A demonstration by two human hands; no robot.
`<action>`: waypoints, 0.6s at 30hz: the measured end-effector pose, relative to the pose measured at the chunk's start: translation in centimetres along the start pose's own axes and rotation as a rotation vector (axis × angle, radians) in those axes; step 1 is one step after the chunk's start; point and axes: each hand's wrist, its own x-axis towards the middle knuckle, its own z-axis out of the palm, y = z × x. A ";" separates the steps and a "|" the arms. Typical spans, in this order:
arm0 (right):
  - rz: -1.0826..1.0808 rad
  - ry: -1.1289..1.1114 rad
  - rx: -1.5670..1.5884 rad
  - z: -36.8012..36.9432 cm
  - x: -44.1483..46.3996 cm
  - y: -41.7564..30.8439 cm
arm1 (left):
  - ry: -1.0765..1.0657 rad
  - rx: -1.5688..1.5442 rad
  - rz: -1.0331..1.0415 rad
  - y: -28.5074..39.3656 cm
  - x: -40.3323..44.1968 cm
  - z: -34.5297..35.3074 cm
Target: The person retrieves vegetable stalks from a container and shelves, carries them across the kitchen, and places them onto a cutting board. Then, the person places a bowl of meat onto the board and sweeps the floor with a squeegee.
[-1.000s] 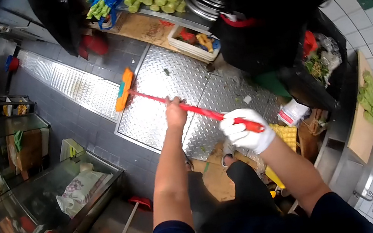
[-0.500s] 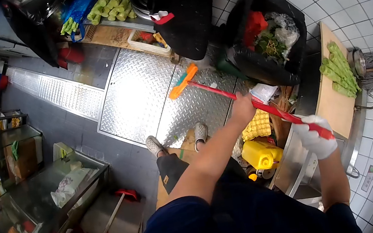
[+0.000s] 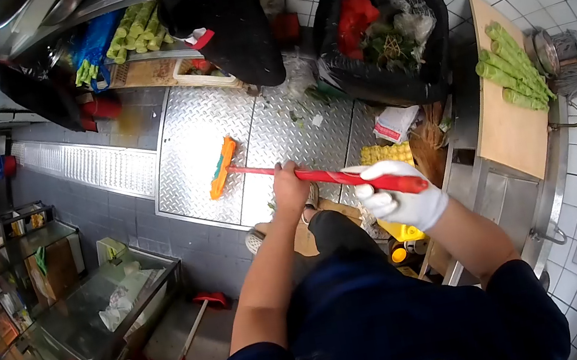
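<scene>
A broom [image 3: 329, 174] with a long red handle slants across in front of me. Its orange and teal head [image 3: 223, 168] rests on the metal floor plates [image 3: 198, 119]; the bristles are out of sight beneath it. Bare, my left hand [image 3: 292, 191] is closed around the handle partway down. White-gloved, my right hand [image 3: 407, 202] holds the thick upper end, its thumb over the handle and fingers underneath. Leaf scraps and a pale piece of litter [image 3: 317, 120] lie on the plates, right of the head.
A black-lined bin [image 3: 388, 91] with plastic and greens stands ahead right. Beside me are a yellow egg tray [image 3: 385, 155] and a yellow jug [image 3: 402, 229]. Stalks [image 3: 513, 70] lie on a wooden board [image 3: 514, 138]. A glass-topped counter [image 3: 148, 299] is at left.
The broom head has swung left and closer to me, and both hands have moved left with the handle. My view has shifted, exposing more scraps near the bin.
</scene>
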 end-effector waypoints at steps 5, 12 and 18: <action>-0.080 0.067 0.071 1.0 -2.8 -2.2 | 0.011 -0.171 0.180 1.2 3.6 6.1; -0.238 0.149 -0.345 2.4 -9.7 2.7 | -0.141 -0.195 0.326 9.8 2.4 5.6; -0.214 0.217 -0.469 2.5 -12.0 14.0 | -0.375 0.073 0.455 6.3 -8.8 -1.8</action>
